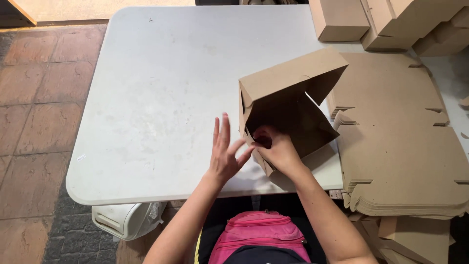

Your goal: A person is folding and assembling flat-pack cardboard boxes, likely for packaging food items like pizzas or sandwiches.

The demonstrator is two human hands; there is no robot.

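Right hand (278, 150): fingers (266, 139) curled and tucked inside the near lower corner of a half-folded brown cardboard box (288, 105), pressing on an inner flap; whether pinching it or only pushing, cannot tell. Left hand (225, 155): fingers (222, 129) spread and straight, held upright, empty, with only the thumb side reaching toward the box's near left edge, touching or just short of it.

Box itself: tilted up on the near right part of the white counter (156, 98), open side facing the person, lid panel raised and slanting to the upper right, dark inside, side flaps part-way folded in.

Just right of the box, touching or nearly so: a thick stack of flat die-cut cardboard blanks (400, 142), notched along the edges, covering the counter's right end and overhanging the near edge. Behind that, at the far right corner: several folded, closed cardboard boxes (391, 19) piled together.

Left and middle of the counter: bare white top, scuffed and lightly stained.

Below the near edge: a pink bag (259, 234) with zips at the person's lap, and a white plastic container (127, 220) under the counter's left corner. Reddish tiled floor (34, 98) to the left.
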